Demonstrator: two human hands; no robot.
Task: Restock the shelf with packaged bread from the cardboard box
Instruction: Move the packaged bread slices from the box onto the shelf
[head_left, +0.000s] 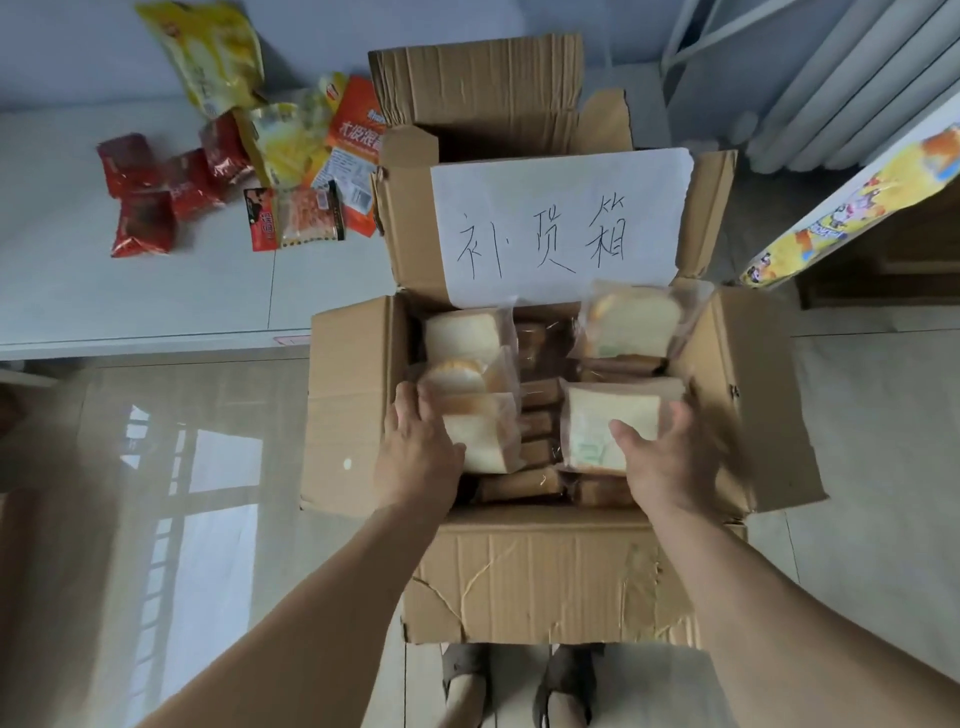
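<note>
An open cardboard box (545, 577) stands on the floor in front of me, with a handwritten paper sheet (561, 223) on its far flap. Inside lie several clear packs of sliced white bread, with brown-crust packs down the middle. My left hand (415, 452) grips the near left bread pack (488, 441), thumb on its face and fingers along its left side. My right hand (670, 457), slightly blurred, holds the near right bread pack (602, 426), thumb across its front and fingers behind its right edge. More packs, such as one at the far right (634, 322), lie further back.
A white shelf surface (156, 296) runs along the left, holding red snack packs (150, 192), yellow chip bags (208, 52) and an orange pack (358, 135). A white radiator (841, 88) stands at the upper right, next to a colourful carton (852, 202). My slippered feet (519, 680) are below the box.
</note>
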